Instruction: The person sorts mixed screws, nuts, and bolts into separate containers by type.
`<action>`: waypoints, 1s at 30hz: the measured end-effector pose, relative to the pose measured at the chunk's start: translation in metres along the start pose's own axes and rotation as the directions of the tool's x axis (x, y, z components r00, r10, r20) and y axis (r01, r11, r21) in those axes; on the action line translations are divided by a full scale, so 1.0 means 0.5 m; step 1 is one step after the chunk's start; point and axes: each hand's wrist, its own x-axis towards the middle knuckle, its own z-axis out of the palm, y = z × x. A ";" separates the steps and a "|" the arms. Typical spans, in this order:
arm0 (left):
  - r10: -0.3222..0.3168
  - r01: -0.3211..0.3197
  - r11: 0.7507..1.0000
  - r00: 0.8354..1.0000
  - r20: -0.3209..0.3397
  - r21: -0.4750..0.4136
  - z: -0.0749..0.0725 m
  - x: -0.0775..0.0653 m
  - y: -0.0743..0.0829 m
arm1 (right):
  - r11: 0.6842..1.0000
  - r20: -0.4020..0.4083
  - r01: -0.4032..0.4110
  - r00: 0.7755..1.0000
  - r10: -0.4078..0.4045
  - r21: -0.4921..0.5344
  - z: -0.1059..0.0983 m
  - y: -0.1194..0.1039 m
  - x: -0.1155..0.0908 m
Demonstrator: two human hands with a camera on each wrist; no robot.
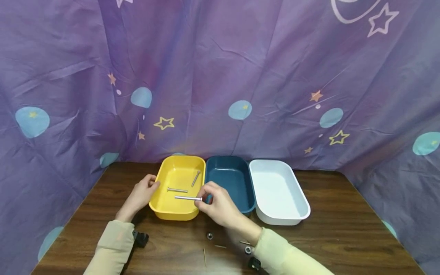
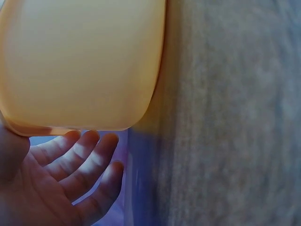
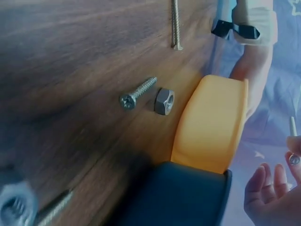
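My right hand point(image 1: 220, 204) pinches a long silver bolt point(image 1: 187, 198) near its head, between thumb and fingers. The bolt lies roughly level over the front part of the yellow tray point(image 1: 175, 216), its shank pointing left. Inside that tray are two more silver bolts, one lying crosswise point(image 1: 177, 190) and another slanted point(image 1: 196, 178). My left hand point(image 1: 140, 194) is at the tray's left side; in the left wrist view its loosely bent, spread fingers point(image 2: 89, 165) meet the rim. The right wrist view catches the held bolt's head point(image 3: 294, 160) at its right edge.
A dark blue tray point(image 1: 248, 209) and a white tray point(image 1: 280, 220) stand to the right of the yellow one. In front, on the wooden table, lie two hex nuts point(image 1: 210, 236) and several brass-coloured screws point(image 1: 204, 257). A purple patterned cloth point(image 1: 213, 76) hangs behind.
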 end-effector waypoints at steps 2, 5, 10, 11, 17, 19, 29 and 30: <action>-0.002 0.002 1.000 1.000 -0.002 0.002 -0.002 0.000 0.001 | 1.000 -0.006 -0.011 1.000 0.011 -0.001 0.008 0.006 0.008; -0.001 0.001 1.000 1.000 -0.007 0.009 -0.003 -0.001 0.000 | 1.000 -0.017 -0.027 0.999 0.027 -0.005 0.020 0.013 0.022; -0.002 0.002 1.000 1.000 -0.012 0.011 -0.002 -0.004 -0.007 | 0.998 -0.042 -0.051 0.998 0.050 -0.022 0.040 0.025 0.047; -0.004 0.004 1.000 1.000 -0.012 0.009 -0.001 -0.003 -0.008 | 0.998 -0.048 -0.057 0.997 0.056 -0.026 0.044 0.027 0.053; -0.014 0.014 1.000 1.000 0.015 0.008 0.000 0.004 -0.004 | 0.997 -0.088 -0.067 0.994 0.062 -0.048 0.061 0.041 0.085; -0.019 0.019 1.000 0.999 0.025 0.008 -0.001 0.004 -0.002 | 0.996 -0.092 -0.078 0.993 0.073 -0.048 0.066 0.042 0.093; -0.019 0.019 1.000 1.000 0.019 0.019 -0.005 0.009 -0.005 | 0.943 -0.070 -0.312 0.945 0.321 0.116 0.093 0.037 0.145; -0.016 0.015 1.000 1.000 0.018 0.020 -0.004 0.009 -0.006 | 0.934 -0.067 -0.331 0.937 0.342 0.134 0.096 0.036 0.149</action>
